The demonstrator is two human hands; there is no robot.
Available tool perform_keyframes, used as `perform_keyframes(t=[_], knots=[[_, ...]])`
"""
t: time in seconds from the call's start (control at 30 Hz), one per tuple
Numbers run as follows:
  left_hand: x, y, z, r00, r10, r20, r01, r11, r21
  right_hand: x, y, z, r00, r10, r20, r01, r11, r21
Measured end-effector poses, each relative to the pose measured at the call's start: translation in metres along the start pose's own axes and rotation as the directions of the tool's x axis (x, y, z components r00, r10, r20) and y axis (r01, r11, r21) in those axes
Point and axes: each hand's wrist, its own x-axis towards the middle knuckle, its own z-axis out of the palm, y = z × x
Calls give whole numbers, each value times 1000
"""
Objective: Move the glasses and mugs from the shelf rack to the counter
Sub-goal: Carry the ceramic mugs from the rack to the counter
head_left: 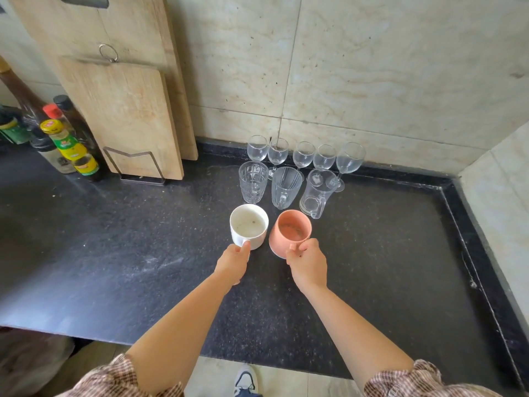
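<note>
**Head view, looking down on a black speckled stone counter (pixel 114 239) set in a corner of pale marbled wall tiles.** We see the left hand (pixel 233 263) gripping the handle of a white ceramic mug (pixel 248 226), its fingers (pixel 237 250) curled round the handle. The mug stands upright on the counter.

Just beside it, on the right, the right hand (pixel 307 266) holds the handle of a salmon-pink ceramic mug (pixel 289 233) with a wide base, fingers closed on the handle. We cannot tell whether that base rests fully on the counter. The two mugs are near each other but not touching.

Behind them we note a row of three clear vessels: a patterned glass tumbler (pixel 253 181), a tapered glass mug (pixel 286 187) and a straight-sided glass mug (pixel 316 194). Behind these, five stemmed wine glasses (pixel 303 155) stand along the wall.

At left, two wooden cutting boards (pixel 123 116) lean against the wall, the smaller one held in a wire stand (pixel 140 170). A cluster of sauce bottles (pixel 65 141) stands beside them. Checked sleeves (pixel 400 379) show at the lower edge.
</note>
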Motion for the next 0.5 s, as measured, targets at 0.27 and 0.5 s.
perform_keyframes(t=[0.27, 0.5], knots=[[-42, -39, -78, 959, 85, -269, -84, 996, 14, -31, -59, 32, 903, -367, 224, 378, 926, -4], [-117, -128, -184, 801, 67, -595, -23, 996, 81, -129, -142, 106, 568, -669, 479, 767, 642, -14]])
